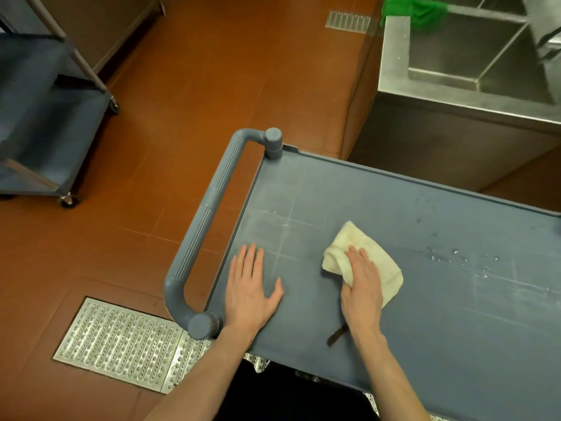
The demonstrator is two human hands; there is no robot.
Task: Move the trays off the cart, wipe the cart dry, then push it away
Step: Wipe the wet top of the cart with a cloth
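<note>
The grey-blue cart (425, 314) fills the lower right, its top shelf bare of trays. Its ribbed handle (200, 232) loops off the left end. My left hand (253, 291) lies flat with straight fingers on the shelf near the handle. My right hand (361, 287) presses flat on a folded cream cloth (373, 256) in the middle of the shelf. Water drops (458, 256) glisten on the shelf to the right of the cloth. A small dark brown strip (335, 335) lies on the shelf beside my right wrist.
A steel sink (449, 59) stands beyond the cart at the upper right, a green cloth (416, 7) draped on its rim. A second blue cart (42, 110) is parked at the far left. Metal drain grates (121, 341) sit in the red tile floor.
</note>
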